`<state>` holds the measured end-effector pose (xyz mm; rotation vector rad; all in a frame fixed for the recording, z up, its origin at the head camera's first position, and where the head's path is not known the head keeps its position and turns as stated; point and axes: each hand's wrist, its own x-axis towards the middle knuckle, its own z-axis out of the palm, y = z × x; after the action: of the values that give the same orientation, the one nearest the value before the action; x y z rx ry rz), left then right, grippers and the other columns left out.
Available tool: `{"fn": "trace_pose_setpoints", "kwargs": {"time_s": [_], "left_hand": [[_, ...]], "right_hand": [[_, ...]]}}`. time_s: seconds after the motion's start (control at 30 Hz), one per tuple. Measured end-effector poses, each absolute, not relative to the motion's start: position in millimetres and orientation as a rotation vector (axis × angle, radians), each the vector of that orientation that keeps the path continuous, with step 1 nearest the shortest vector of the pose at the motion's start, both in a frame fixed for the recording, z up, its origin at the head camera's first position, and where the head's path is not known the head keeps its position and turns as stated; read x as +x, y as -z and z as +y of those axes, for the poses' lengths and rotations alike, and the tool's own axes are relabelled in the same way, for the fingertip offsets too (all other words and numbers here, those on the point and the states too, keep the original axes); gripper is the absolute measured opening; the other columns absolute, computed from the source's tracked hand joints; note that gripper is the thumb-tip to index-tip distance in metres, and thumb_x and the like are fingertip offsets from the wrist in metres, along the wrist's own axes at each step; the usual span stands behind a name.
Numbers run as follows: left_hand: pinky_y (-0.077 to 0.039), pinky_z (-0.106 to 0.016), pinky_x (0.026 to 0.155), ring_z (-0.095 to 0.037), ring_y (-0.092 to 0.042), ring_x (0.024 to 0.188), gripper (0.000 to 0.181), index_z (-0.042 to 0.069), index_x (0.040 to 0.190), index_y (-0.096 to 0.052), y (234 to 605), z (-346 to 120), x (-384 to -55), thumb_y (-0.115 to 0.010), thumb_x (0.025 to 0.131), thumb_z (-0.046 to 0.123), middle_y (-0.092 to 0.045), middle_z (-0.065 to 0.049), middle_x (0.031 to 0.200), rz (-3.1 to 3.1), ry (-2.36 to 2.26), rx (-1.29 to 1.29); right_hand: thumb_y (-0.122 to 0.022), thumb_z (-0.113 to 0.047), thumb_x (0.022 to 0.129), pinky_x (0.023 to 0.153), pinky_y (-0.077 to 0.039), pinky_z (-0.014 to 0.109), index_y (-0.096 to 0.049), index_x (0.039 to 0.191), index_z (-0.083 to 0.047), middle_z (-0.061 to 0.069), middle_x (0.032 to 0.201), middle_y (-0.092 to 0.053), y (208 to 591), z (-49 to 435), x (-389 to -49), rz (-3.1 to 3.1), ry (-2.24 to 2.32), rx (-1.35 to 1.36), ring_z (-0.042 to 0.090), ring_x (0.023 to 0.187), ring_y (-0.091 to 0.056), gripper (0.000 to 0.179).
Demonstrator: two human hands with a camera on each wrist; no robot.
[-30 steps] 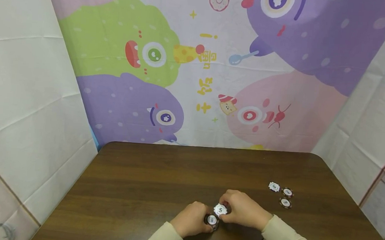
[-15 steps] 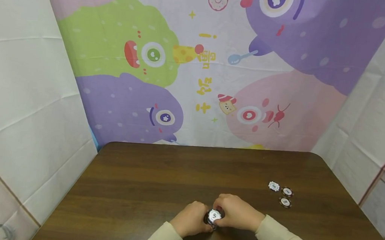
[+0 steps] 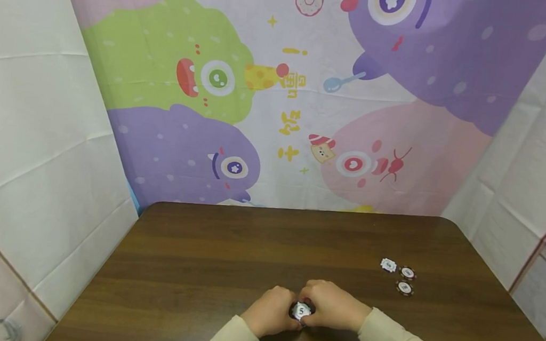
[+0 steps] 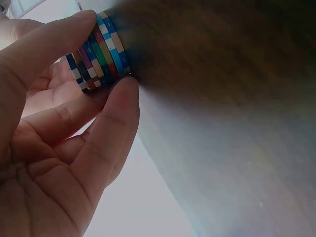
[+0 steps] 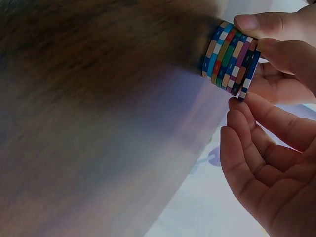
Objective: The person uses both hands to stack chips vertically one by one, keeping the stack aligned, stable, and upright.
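Chip stack, upright at the table's 6 o'clock.
Left hand curls snugly round the stack's sides; right hand pinches the top chip. Uneven finger pressure could shear or topple the stack; loose chips lie toward 2 o'clock.

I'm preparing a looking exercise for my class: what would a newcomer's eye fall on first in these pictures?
Probably the bright backdrop behind the dark table, with its big one-eyed monsters turned sideways. Next, low in the head view, the stack of chips, striped in many colours and topped by a white chip marked 5, between the left hand and right hand. Then three loose chips towards the table's right.
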<state>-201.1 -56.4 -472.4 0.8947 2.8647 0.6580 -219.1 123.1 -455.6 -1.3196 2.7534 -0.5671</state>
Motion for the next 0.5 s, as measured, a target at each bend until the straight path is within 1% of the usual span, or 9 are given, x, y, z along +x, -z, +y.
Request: {"fn": "trace_pose_setpoints", "kwargs": {"time_s": [0.3,0.5], "left_hand": [[-0.037,-0.018,0.048,0.000,-0.041,0.052,0.022,0.015,0.072,-0.063,472.1,-56.9,-201.4,-0.085,0.068,0.016,-0.050,0.014,0.061,2.863,-0.671,0.904],[-0.038,-0.018,0.048,0.000,-0.042,0.052,0.022,0.015,0.074,-0.065,471.6,-56.8,-201.3,-0.086,0.067,0.016,-0.052,0.014,0.062,2.857,-0.688,0.895]], "right_hand": [[-0.081,-0.019,0.071,0.063,-0.044,0.021,-0.072,0.091,-0.010,-0.008,0.083,-0.057,457.1,121.7,-220.5,2.741,0.566,-1.328,0.000,0.071,-0.046,0.023],[-0.081,-0.019,0.072,0.063,-0.043,0.021,-0.073,0.092,-0.010,-0.009,0.083,-0.056,457.4,121.6,-221.2,2.741,0.559,-1.320,0.000,0.071,-0.046,0.023]]}}
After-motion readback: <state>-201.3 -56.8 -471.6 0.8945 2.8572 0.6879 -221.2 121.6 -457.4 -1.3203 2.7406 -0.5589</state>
